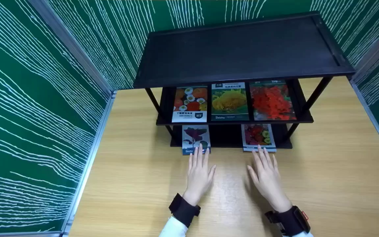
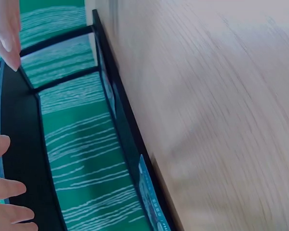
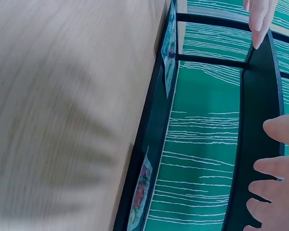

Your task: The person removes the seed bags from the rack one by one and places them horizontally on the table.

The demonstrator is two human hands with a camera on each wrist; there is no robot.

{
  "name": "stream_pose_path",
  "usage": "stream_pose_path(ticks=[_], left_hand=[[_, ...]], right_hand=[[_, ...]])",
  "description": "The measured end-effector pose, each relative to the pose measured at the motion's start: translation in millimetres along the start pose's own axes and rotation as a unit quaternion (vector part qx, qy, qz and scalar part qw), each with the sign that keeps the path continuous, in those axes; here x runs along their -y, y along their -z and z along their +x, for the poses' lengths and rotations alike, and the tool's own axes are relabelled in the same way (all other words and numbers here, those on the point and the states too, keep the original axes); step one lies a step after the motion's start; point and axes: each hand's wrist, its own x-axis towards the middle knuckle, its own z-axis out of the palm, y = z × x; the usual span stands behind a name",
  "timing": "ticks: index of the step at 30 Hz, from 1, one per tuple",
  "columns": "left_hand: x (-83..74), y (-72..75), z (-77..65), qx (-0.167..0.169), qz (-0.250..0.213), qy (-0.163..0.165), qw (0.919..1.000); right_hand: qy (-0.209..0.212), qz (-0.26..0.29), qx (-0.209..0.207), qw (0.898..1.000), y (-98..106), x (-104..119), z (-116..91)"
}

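Note:
My left hand [image 1: 198,177], fingers straight and holding nothing, reaches toward the black rack [image 1: 242,49]. In the head view its fingertips overlap the front edge of a seed packet [image 1: 194,136] with a dark red plant, on the bottom shelf at left. My right hand [image 1: 265,176] also has straight fingers and holds nothing. Its fingertips overlap the lower edge of a second flower packet [image 1: 258,135] at the bottom right. Both wrist views show the hands raised off the tabletop, in front of the rack. These two packets jut slightly past the bottom shelf's front.
On the middle shelf lie an orange-and-white flower packet [image 1: 190,103], a yellow flower packet [image 1: 229,101] and a red flower packet [image 1: 271,101]. The rack's top board overhangs them. Green panels [image 1: 28,115] with white lines enclose the wooden table [image 1: 127,184] at the back and sides.

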Motion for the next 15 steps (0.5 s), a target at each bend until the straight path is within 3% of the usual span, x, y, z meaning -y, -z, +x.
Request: stream_pose_path(ticks=[7, 11, 15], left_hand=[[3.5, 0.7, 1.7, -0.023, 0.000, -0.021, 0.9995], [12.5, 7.0, 4.6, -0.077, -0.022, -0.049, 0.9956], [25.8, 18.3, 10.6, -0.141, -0.059, -0.088, 0.9843]], right_hand=[[0.018, 0.024, -0.012, 0.999, 1, 1, 3], [0.055, 0.079, -0.048, 0.994, 6, 8, 13], [0.079, 0.138, -0.065, 0.985, 14, 18, 27]])
